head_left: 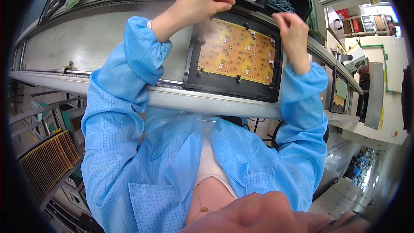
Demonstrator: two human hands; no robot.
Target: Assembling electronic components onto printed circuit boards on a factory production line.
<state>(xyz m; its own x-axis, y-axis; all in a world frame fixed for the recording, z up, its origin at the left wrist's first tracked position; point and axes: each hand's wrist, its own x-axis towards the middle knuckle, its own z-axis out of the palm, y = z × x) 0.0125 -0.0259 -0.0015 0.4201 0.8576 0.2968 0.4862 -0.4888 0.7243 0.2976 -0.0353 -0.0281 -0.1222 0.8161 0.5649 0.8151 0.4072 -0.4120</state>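
Blue smock [166,159] fills the lower frame beneath the left hand [202,2], fingers bunched, the yellow board [237,55] right of upper centre, and the right hand [294,34], fingers curled, any hold unclear, apparently amid board handwork, the next move calling for precision.
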